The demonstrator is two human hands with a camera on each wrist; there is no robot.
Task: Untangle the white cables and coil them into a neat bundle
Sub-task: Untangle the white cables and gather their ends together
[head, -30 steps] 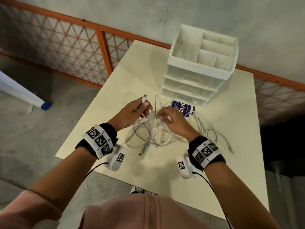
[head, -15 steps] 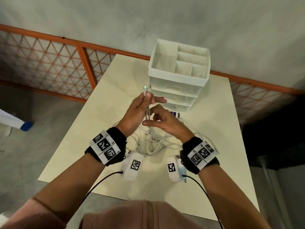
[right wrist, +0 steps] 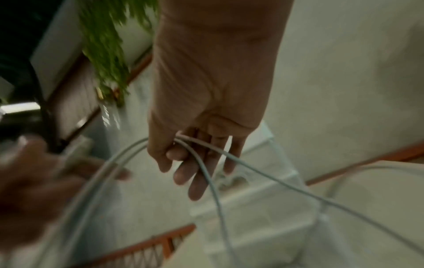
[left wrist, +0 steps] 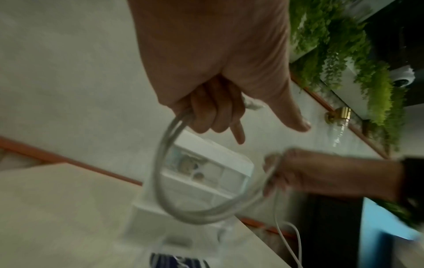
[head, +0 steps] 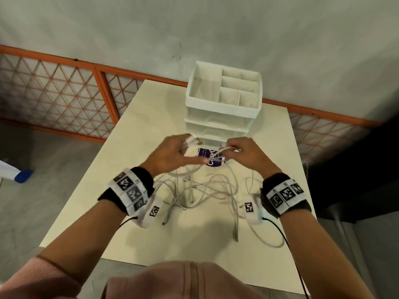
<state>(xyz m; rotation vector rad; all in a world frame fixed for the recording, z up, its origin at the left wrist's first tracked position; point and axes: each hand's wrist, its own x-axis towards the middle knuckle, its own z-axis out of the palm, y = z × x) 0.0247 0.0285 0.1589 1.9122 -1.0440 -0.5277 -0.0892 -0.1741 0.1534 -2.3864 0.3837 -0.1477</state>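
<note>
Several white cables lie tangled on the cream table between my wrists. My left hand is raised above them, its fingers curled round a white cable loop and a plug end. The same loop runs across to my right hand, which pinches the strands between thumb and fingers. In the right wrist view two strands trail down from that pinch toward the table. Both hands hover in front of the drawer unit, apart from each other.
A white drawer organizer with open top compartments stands at the table's far side. A purple-labelled item lies just in front of it, partly hidden by my hands. An orange lattice railing and grey wall lie behind.
My hands have moved apart, the right one drawing the cable out to the right into a loop. The left hand has lowered and now holds the plug end sideways.
</note>
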